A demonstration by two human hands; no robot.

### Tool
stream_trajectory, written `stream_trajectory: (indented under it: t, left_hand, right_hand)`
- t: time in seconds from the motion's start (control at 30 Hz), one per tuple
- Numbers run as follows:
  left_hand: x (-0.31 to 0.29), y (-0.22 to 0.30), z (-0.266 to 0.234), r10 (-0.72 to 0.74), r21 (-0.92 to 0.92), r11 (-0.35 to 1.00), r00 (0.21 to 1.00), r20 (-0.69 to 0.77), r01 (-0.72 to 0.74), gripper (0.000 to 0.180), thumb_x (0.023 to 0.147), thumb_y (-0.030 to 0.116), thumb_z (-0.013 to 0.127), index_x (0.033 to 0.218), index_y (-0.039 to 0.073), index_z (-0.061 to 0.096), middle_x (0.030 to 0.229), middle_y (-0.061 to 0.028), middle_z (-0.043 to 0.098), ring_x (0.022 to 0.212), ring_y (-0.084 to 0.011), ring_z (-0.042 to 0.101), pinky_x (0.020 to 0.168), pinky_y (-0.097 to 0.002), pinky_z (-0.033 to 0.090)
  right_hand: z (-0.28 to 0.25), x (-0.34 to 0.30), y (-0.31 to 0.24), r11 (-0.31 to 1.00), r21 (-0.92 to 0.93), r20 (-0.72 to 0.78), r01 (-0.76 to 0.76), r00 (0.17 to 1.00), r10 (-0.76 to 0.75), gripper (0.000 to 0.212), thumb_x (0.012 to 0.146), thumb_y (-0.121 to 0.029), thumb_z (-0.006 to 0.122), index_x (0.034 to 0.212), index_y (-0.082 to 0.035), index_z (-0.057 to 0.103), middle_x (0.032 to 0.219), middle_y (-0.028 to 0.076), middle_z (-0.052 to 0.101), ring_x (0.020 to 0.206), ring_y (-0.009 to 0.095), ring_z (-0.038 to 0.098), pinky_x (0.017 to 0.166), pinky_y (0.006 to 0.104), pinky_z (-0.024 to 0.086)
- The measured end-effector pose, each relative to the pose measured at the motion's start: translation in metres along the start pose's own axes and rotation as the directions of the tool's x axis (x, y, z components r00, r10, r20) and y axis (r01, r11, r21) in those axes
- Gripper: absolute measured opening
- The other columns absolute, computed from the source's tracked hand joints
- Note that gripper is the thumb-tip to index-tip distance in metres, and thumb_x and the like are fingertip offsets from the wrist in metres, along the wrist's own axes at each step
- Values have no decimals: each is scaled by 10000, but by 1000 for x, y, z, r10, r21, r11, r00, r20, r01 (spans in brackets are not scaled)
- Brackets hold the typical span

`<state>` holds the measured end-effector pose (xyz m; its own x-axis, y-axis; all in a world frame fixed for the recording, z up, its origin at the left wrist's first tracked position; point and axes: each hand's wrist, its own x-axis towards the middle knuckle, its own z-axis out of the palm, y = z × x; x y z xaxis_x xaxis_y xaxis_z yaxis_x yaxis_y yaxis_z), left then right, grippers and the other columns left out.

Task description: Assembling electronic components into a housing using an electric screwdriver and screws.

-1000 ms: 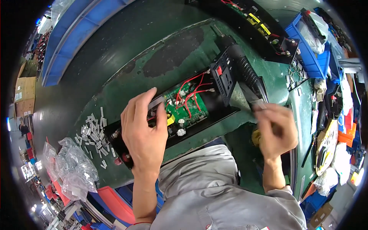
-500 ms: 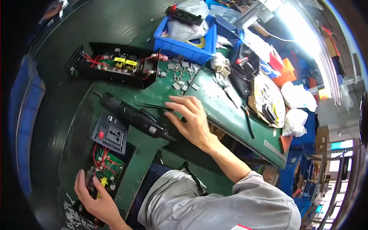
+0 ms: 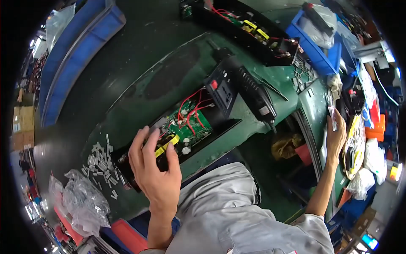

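My left hand (image 3: 156, 169) rests over the near end of an open black case, thumb and fingers spread around a yellow-taped part (image 3: 167, 146). Red wires run from the case's green circuit board (image 3: 198, 127) toward an end panel (image 3: 222, 93) with a red switch and a socket. Over on the right-hand table, my right hand (image 3: 335, 137) has its fingers closed around a small whitish item (image 3: 333, 117), mostly covered and too small to name. A black electric screwdriver (image 3: 251, 91) lies beside the panel, with dark tweezers (image 3: 272, 88) along its right side.
A second open black case (image 3: 241, 27) stands at the far side. Near it are a blue crate (image 3: 313, 44) and scattered small grey pieces (image 3: 304, 70). Small metal pieces (image 3: 101, 163) and a clear plastic bag (image 3: 86, 203) lie at left. A gap separates the two tables.
The view has swung left. My right hand has left the tweezers and screwdriver and reached across to the right-hand table. My left hand stays at the near end of the open case.
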<state>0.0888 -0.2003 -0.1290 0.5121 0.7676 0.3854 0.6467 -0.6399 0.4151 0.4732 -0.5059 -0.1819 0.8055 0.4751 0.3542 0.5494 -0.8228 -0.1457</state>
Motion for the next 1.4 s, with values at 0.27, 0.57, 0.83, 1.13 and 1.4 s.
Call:
stream_trajectory:
  t: [0.27, 0.57, 0.83, 1.13, 1.4]
  left_hand:
    - [-12, -2, -2, 35, 55, 998, 999, 37, -37, 245, 915, 36, 691, 1159, 41, 678, 1198, -125, 656, 1126, -312, 625, 1077, -495, 443]
    - [-16, -7, 12, 70, 106, 992, 997, 24, -72, 183, 937, 63, 649, 1112, 60, 702, 1109, -66, 685, 1063, -247, 659, 1116, -516, 404]
    - [-16, -5, 16, 54, 124, 991, 997, 50, -59, 187, 990, 76, 567, 1119, 49, 700, 1093, -89, 707, 1043, -277, 666, 1098, -522, 416]
    - [-11, -7, 14, 36, 171, 984, 993, 113, -55, 200, 964, 146, 595, 1115, 68, 702, 1065, -61, 706, 1009, -251, 672, 1071, -502, 422]
    - [-10, -6, 15, 27, 186, 981, 992, 121, -50, 213, 969, 166, 590, 1123, 68, 700, 1074, -60, 709, 1015, -249, 671, 1073, -500, 418]
  right_hand:
    - [-13, 4, -24, 981, 187, 11, -58, 998, 57, 271, 1043, -177, 602, 1232, 5, 673, 981, 110, 707, 876, 184, 690, 787, 332, 524]
    - [-50, -38, -259, 514, 731, -78, 448, 804, -590, 246, 804, -58, 797, 1044, -25, 754, 845, 38, 672, 674, 157, 629, 538, 244, 457]
    - [-13, -43, -319, 515, 578, -129, 633, 694, -708, 307, 726, -139, 801, 1022, -75, 749, 831, -15, 619, 684, 136, 575, 568, 294, 411]
    - [-3, -36, -326, 482, 581, -122, 655, 656, -745, 402, 648, -129, 713, 1036, -31, 745, 857, 11, 619, 687, 137, 582, 551, 285, 397]
    - [-3, -32, -328, 451, 605, -105, 656, 628, -771, 412, 640, -145, 702, 1024, -2, 742, 824, 8, 591, 683, 133, 558, 539, 281, 371]
